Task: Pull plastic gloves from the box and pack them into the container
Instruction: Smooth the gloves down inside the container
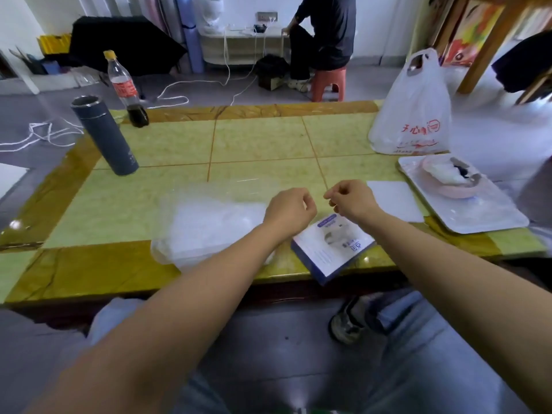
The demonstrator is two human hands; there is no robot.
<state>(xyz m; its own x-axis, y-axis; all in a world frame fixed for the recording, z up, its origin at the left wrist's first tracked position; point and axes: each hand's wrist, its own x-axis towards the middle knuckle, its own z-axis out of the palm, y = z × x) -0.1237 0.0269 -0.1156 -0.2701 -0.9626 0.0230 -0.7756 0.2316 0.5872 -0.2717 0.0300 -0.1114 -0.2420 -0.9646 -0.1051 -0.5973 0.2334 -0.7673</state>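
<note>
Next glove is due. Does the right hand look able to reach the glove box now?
Likely yes. The right hand hovers close over the glove box, whose top lies uncovered at the table edge, with nothing between them; its fingers are curled, though.

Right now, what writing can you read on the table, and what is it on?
"心": one red character on the white plastic bag; its neighbours are too blurred to read.
Blue print on the glove box: too blurred to read.
Red label on the bottle: writing unreadable.
Small pale mark low on the grey flask: unreadable.
</note>
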